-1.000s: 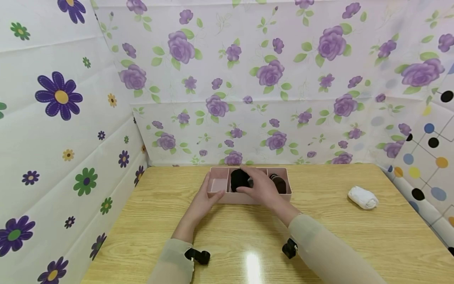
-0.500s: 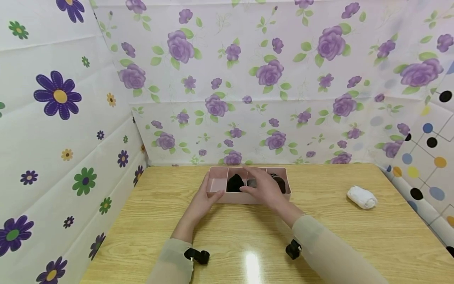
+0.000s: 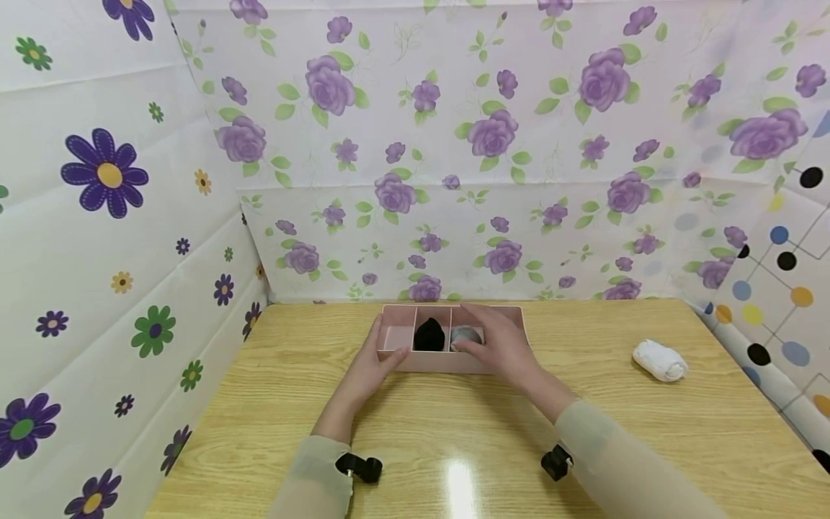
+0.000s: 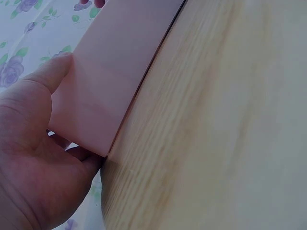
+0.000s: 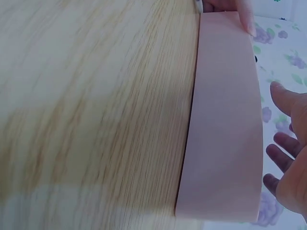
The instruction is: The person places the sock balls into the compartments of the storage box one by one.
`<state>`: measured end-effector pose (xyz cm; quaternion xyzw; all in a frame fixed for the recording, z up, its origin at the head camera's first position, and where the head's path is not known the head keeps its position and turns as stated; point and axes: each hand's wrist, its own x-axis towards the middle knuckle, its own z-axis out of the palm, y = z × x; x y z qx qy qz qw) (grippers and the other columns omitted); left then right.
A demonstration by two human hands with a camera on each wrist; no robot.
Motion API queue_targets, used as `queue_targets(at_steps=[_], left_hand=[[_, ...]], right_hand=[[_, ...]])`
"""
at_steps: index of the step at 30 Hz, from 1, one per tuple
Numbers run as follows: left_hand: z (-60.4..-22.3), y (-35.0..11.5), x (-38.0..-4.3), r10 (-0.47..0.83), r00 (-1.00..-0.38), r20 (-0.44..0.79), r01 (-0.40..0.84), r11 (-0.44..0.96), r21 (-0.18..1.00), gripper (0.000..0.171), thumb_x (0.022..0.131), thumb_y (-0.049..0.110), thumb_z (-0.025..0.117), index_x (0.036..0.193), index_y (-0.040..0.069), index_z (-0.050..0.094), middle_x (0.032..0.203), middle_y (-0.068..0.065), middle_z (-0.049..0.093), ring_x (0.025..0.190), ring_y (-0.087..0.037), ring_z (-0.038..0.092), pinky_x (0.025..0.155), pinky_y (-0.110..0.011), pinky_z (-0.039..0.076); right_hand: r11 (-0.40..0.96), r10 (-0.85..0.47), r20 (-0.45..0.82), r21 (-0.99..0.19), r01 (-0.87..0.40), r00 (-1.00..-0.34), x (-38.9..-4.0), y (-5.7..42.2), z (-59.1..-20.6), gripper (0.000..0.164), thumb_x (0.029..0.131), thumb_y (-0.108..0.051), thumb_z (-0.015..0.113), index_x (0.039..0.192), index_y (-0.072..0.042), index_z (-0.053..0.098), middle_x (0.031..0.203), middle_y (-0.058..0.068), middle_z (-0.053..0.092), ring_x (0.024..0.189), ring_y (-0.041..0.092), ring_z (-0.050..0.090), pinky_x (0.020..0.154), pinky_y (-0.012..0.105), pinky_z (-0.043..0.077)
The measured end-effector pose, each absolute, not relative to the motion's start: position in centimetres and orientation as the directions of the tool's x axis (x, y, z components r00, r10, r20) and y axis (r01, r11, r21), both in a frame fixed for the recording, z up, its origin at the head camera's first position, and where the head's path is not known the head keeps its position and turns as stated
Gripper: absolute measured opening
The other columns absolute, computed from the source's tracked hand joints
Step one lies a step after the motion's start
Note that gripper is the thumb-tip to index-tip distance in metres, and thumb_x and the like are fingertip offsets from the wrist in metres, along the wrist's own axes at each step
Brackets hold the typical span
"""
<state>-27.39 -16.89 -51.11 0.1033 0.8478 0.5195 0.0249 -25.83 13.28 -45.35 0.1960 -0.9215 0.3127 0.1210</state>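
Note:
A pink divided box (image 3: 431, 362) stands on the table before the back wall. My left hand (image 3: 372, 366) grips its left end, with the thumb on the front rim in the left wrist view and the other fingers behind the end wall. A black rolled sock (image 3: 429, 336) sits in one compartment, and a grey rolled sock (image 3: 463, 335) lies in the one to its right. Over the box's right part is my right hand (image 3: 509, 351), fingers spread and thumb apart, holding nothing in the right wrist view. It hides the rightmost compartment and the brown striped roll there.
A white rolled bundle (image 3: 660, 360) lies on the wooden table (image 3: 583, 375) to the right. Flowered sheets (image 3: 402, 144) hang close behind the box and at the left. The box's leftmost compartment shows its bare floor.
My right hand has let go of the black sock and moved right along the box, uncovering the grey sock and covering the brown striped roll. The left hand has stayed put.

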Motion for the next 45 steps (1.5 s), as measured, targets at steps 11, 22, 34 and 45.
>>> queue_targets(at_steps=[11, 22, 34, 45], left_hand=[[-51.0, -16.9, -27.4, 0.194, -0.980, 0.053, 0.134, 0.437, 0.889, 0.107, 0.105, 0.055, 0.073, 0.180, 0.028, 0.001, 0.183, -0.014, 0.013, 0.166, -0.042, 0.020, 0.133, -0.063, 0.019], [-51.2, -17.0, -27.5, 0.201, -0.977, 0.066, 0.152, 0.448, 0.881, 0.110, 0.104, 0.058, 0.074, 0.180, 0.024, 0.002, 0.183, -0.016, 0.014, 0.165, -0.044, 0.023, 0.132, -0.063, 0.019], [-51.1, -16.9, -27.4, 0.208, -0.976, 0.066, 0.154, 0.440, 0.885, 0.109, 0.105, 0.054, 0.074, 0.180, 0.023, 0.002, 0.182, -0.019, 0.015, 0.164, -0.046, 0.023, 0.132, -0.064, 0.020], [-51.0, -17.0, -27.4, 0.208, -0.976, 0.068, 0.156, 0.442, 0.884, 0.110, 0.104, 0.057, 0.074, 0.180, 0.024, 0.001, 0.183, -0.018, 0.014, 0.164, -0.046, 0.023, 0.132, -0.064, 0.020]], right_hand=[[0.759, -0.250, 0.372, -0.498, -0.419, -0.894, -24.9, 16.1, -45.0, 0.080, 0.097, -0.030, 0.089, 0.164, -0.008, 0.053, 0.161, 0.018, 0.057, 0.147, 0.043, 0.054, 0.114, 0.065, 0.050], [0.765, -0.240, 0.374, -0.495, -0.412, -0.896, -24.1, 19.1, -45.3, 0.079, 0.098, -0.027, 0.089, 0.164, -0.005, 0.051, 0.161, 0.018, 0.058, 0.147, 0.042, 0.054, 0.118, 0.064, 0.046], [0.785, -0.192, 0.346, -0.507, -0.355, -0.918, -22.8, 22.4, -45.3, 0.081, 0.101, -0.030, 0.086, 0.168, -0.009, 0.047, 0.166, 0.021, 0.051, 0.151, 0.047, 0.047, 0.117, 0.069, 0.045], [0.813, -0.165, 0.360, -0.477, -0.333, -0.918, -21.8, 25.6, -45.0, 0.079, 0.102, -0.030, 0.084, 0.168, -0.008, 0.047, 0.164, 0.026, 0.051, 0.146, 0.054, 0.049, 0.110, 0.076, 0.046]])
